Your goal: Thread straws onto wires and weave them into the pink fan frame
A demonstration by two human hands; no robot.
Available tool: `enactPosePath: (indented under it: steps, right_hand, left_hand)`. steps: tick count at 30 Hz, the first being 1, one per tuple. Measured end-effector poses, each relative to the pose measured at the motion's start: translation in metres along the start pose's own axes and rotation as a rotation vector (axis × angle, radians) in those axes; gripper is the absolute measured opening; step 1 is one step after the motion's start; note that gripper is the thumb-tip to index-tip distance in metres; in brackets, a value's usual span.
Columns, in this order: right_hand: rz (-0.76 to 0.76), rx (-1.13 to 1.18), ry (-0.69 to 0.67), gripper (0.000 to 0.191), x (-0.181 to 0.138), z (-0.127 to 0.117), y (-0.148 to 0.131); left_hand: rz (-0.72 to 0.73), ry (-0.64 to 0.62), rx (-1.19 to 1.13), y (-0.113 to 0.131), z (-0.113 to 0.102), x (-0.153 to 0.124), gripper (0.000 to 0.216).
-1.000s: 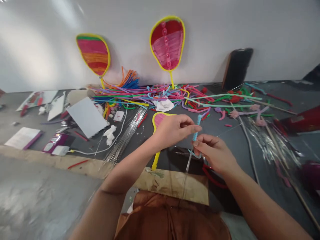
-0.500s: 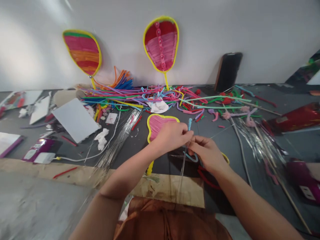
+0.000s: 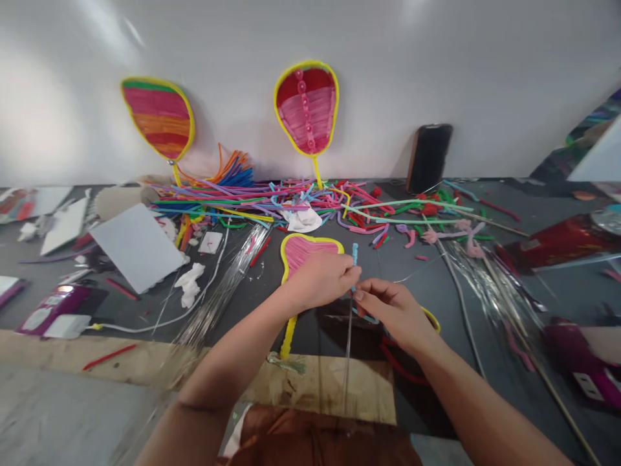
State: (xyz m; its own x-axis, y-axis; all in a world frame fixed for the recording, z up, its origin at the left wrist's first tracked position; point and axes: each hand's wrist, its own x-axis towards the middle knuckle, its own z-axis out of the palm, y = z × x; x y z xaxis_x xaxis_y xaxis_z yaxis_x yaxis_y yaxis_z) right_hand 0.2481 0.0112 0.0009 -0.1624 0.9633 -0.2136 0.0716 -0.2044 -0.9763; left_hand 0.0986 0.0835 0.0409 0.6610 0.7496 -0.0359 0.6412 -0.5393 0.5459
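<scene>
My left hand (image 3: 320, 279) pinches the upper part of a light blue pipe cleaner (image 3: 355, 251), whose tip sticks up above the fingers. My right hand (image 3: 392, 309) is closed on the same pipe cleaner just below, together with a thin silver wire (image 3: 347, 353) that hangs down toward my lap. Both hands hover over the dark table (image 3: 436, 285). Behind my left hand lies a pink fan shape with a yellow rim (image 3: 303, 247).
A heap of coloured pipe cleaners (image 3: 272, 194) runs along the back. Two finished fan shapes (image 3: 306, 107) (image 3: 158, 116) lean on the wall, with a black phone (image 3: 427, 158) to the right. White card (image 3: 136, 244), silver wires (image 3: 220, 294) and a red package (image 3: 565, 241) lie around.
Both hands have drawn a little lower and left in view while staying on the blue pipe cleaner; less of its tip shows above my left fingers. The camera tilted slightly.
</scene>
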Motion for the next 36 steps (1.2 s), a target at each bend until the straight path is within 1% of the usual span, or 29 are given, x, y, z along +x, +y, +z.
enactPosePath:
  steps: [4, 10, 15, 18, 23, 27, 29, 33, 36]
  right_hand:
    - [-0.023, -0.047, -0.035, 0.029, -0.0012, -0.0023, -0.0010]
    - [-0.118, -0.164, -0.071, 0.029, -0.0031, -0.0061, -0.0045]
    - [-0.154, -0.177, -0.064, 0.027, -0.0037, -0.0060, -0.0029]
    - [-0.164, -0.173, -0.045, 0.028, -0.0036, -0.0052, -0.0036]
    - [-0.152, -0.052, -0.057, 0.030, -0.0037, -0.0050, -0.0052]
    - [-0.132, 0.021, -0.056, 0.031, -0.0038, -0.0057, -0.0047]
    - [-0.115, 0.059, -0.056, 0.032, -0.0034, -0.0056, -0.0034]
    - [-0.097, 0.204, -0.080, 0.031, -0.0019, -0.0040, 0.0010]
    - [-0.075, 0.247, -0.077, 0.033, -0.0010, -0.0034, 0.0034]
  left_hand:
    - [0.028, -0.046, -0.066, -0.0020, -0.0045, -0.0009, 0.034]
    - [0.078, -0.098, -0.185, -0.0058, -0.0092, -0.0010, 0.035]
    - [0.095, -0.139, -0.275, -0.0080, -0.0101, -0.0003, 0.035]
    - [0.064, -0.151, -0.365, -0.0073, -0.0101, -0.0010, 0.036]
    - [0.021, -0.146, -0.489, -0.0034, -0.0100, -0.0016, 0.036]
    - [0.029, -0.112, -0.548, -0.0017, -0.0072, -0.0005, 0.035]
    - [0.039, -0.107, -0.590, -0.0015, -0.0049, 0.0000, 0.036]
    - [0.060, -0.102, -0.660, -0.0001, -0.0017, 0.0000, 0.034]
    - [0.051, -0.090, -0.695, 0.0015, -0.0019, -0.0004, 0.033]
